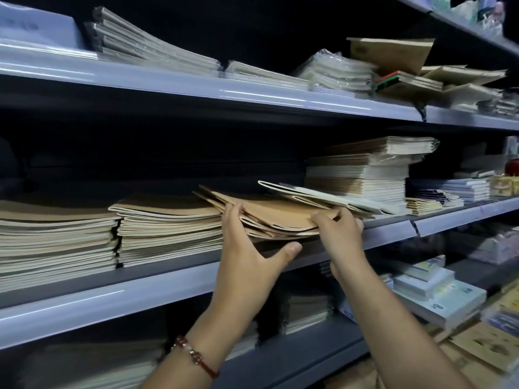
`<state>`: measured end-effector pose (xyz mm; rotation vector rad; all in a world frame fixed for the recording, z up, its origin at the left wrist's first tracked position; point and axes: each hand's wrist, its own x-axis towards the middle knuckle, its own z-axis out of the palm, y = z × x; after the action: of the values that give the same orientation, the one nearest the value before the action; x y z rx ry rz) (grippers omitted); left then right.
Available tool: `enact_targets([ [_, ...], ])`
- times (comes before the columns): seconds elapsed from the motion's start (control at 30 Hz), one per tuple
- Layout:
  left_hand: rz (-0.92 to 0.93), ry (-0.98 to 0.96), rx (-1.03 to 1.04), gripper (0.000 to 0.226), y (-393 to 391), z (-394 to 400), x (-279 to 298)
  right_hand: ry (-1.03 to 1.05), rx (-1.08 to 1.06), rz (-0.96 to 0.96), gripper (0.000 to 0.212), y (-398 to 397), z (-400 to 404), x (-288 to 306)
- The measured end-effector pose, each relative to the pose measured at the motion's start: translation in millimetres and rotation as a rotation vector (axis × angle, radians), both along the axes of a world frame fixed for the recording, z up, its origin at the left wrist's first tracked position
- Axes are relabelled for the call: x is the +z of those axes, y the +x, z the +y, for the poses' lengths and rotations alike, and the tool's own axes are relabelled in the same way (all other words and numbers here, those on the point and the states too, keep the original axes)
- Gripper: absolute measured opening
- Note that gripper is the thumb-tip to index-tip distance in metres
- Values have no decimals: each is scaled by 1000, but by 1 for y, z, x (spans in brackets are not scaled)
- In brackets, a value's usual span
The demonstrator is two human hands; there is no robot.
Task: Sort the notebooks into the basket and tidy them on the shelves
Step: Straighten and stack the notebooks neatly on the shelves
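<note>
Long grey shop shelves fill the whole view, one above the other, with a dark back wall behind them. Most of the room on them is taken by flat piles of notebooks, so the covers stay straight and nothing slides off.

On the middle shelf, two neat brown stacks are laid side by side at the left. A taller tidy stack is kept at the right. The top shelf is loaded with wrapped packs, and a messy heap is seen at its right end. No basket can be seen.

Between the neat stacks, a loose bunch of brown notebooks is held up just over the shelf edge, with some white ones on top fanned out to the right. The bunch is crooked, so it is probably being squared up before it is set down.

The left hand is spread wide, with fingers on top of the bunch and the thumb stretched below. The right hand is curled round the bunch's right corner, which is pinched to hold it steady.

A red bead bracelet is worn on the left wrist.
</note>
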<state>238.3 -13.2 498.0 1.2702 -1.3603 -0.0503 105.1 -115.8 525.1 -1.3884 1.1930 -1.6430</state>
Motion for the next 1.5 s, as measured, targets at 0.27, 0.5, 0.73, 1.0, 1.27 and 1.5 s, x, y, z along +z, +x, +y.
enact_targets([
  [0.27, 75, -74, 66, 105, -8, -8, -1, -9, 26, -19, 51, 2, 7, -5],
  [0.5, 43, 4, 98, 111, 23, -20, 7, -24, 71, 37, 53, 12, 1, -2],
  [0.73, -51, -24, 180, 108, 23, -28, 2, -70, 16, 212, 42, 2, -12, -2],
  [1.0, -36, -41, 121, 75, 26, -26, -1, 10, 152, -170, 42, -11, -10, -13],
  [1.27, -126, -35, 123, 100, 6, -19, -15, -11, 136, -245, 60, 9, -3, -13],
  [1.5, -91, -43, 94, 100, 9, -20, -10, -28, 221, -218, 61, -4, -19, -19],
])
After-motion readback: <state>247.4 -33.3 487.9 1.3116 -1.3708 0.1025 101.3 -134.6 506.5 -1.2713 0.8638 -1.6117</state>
